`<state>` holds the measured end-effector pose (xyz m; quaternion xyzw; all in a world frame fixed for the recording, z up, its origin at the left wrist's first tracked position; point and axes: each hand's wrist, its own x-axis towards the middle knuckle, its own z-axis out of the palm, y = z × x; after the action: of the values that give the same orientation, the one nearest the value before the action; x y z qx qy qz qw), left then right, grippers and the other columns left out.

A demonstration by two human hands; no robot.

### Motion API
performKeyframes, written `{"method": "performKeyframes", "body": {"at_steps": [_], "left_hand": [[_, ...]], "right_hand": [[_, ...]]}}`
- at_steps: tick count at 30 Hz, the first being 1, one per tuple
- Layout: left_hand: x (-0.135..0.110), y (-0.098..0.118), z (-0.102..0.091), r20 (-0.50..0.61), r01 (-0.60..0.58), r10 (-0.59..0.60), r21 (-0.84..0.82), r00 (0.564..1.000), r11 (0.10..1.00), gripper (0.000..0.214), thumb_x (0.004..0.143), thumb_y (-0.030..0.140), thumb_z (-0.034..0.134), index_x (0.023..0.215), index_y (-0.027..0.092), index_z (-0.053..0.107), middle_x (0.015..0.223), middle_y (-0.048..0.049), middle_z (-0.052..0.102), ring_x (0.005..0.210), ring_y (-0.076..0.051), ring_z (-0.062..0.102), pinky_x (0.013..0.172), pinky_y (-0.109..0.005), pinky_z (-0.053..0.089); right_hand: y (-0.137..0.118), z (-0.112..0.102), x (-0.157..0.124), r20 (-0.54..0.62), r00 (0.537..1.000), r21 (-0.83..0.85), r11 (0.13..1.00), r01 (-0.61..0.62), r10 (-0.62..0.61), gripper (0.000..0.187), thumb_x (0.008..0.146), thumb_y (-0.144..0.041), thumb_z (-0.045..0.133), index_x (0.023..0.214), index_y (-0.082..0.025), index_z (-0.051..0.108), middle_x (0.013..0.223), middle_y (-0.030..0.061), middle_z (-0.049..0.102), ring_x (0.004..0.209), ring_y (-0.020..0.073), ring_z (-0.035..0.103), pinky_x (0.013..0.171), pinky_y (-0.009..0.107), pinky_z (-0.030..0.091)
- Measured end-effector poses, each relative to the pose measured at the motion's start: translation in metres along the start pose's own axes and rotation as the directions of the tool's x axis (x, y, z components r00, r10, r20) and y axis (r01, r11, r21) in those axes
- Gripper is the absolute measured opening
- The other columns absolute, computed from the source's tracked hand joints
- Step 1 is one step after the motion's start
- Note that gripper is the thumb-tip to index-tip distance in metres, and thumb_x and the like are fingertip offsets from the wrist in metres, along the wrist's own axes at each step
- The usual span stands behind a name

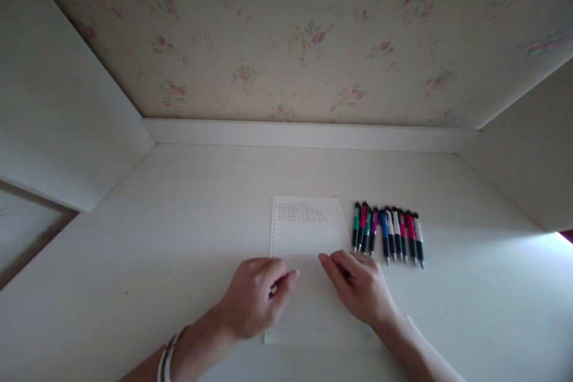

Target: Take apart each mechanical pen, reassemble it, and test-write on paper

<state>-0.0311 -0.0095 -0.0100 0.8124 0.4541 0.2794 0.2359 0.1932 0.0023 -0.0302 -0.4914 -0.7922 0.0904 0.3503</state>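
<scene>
A sheet of lined loose-leaf paper (308, 239) lies on the white desk, with punched holes along its left edge and several lines of handwriting near the top. My left hand (257, 295) is curled into a loose fist over the sheet's left edge, thumb pointing inward. Across from it, my right hand (360, 286) is also closed in a loose fist above the right side of the paper. No object shows in either hand. Just beyond the right hand, several click pens (390, 230) in green, pink, purple, blue and white lie side by side in a row.
The white desk (179, 209) has a raised ledge (304, 134) along its back. Behind stands a wall with floral wallpaper (268, 42). White side panels (67, 83) close in the left and right. A striped band (168, 355) circles my left wrist.
</scene>
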Motion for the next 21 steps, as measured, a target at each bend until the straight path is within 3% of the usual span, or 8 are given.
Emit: {"method": "performKeyframes", "body": {"at_steps": [3, 5, 11, 21], "left_hand": [[0.0021, -0.0058, -0.0019, 0.068, 0.230, -0.222, -0.158, 0.973, 0.960, 0.049, 0.102, 0.041, 0.043, 0.058, 0.021, 0.031, 0.052, 0.0075, 0.029, 0.048, -0.009, 0.033, 0.048, -0.025, 0.023], [0.0040, -0.0063, 0.0010, 0.134, 0.288, -0.262, -0.240, 0.956, 0.927, 0.051, 0.101, 0.043, 0.043, 0.058, 0.021, 0.029, 0.052, 0.0077, 0.026, 0.049, -0.009, 0.031, 0.049, -0.026, 0.021], [0.0045, -0.0051, 0.0063, 0.236, 0.303, -0.241, -0.280, 0.942, 0.911, 0.049, 0.099, 0.041, 0.045, 0.057, 0.020, 0.030, 0.052, 0.0077, 0.024, 0.050, -0.009, 0.030, 0.050, -0.027, 0.019], [0.0031, -0.0068, 0.0027, 0.254, 0.275, -0.216, -0.229, 0.943, 0.934, 0.049, 0.099, 0.039, 0.046, 0.057, 0.020, 0.029, 0.051, 0.0074, 0.026, 0.049, -0.009, 0.032, 0.051, -0.028, 0.019]], "right_hand": [[0.0012, 0.0074, 0.0013, 0.146, 0.989, 0.018, 1.000, -0.011, 0.009, 0.045, 0.101, -0.033, 0.051, 0.058, -0.020, 0.053, 0.047, -0.0035, 0.050, 0.043, 0.0095, 0.046, 0.050, 0.026, 0.029], [0.0016, 0.0098, 0.0038, 0.224, 0.974, -0.001, 0.999, -0.038, 0.037, 0.045, 0.102, -0.035, 0.049, 0.059, -0.020, 0.054, 0.049, -0.0029, 0.052, 0.043, 0.0094, 0.046, 0.050, 0.026, 0.026], [0.0015, 0.0096, 0.0060, 0.325, 0.941, -0.062, 0.995, -0.081, 0.096, 0.045, 0.101, -0.038, 0.048, 0.061, -0.020, 0.054, 0.052, -0.0024, 0.058, 0.046, 0.0098, 0.050, 0.051, 0.027, 0.023], [0.0011, 0.0084, 0.0090, 0.344, 0.930, -0.102, 0.990, -0.097, 0.127, 0.047, 0.102, -0.039, 0.047, 0.060, -0.020, 0.054, 0.053, -0.0014, 0.060, 0.047, 0.0103, 0.051, 0.052, 0.027, 0.022]]}}
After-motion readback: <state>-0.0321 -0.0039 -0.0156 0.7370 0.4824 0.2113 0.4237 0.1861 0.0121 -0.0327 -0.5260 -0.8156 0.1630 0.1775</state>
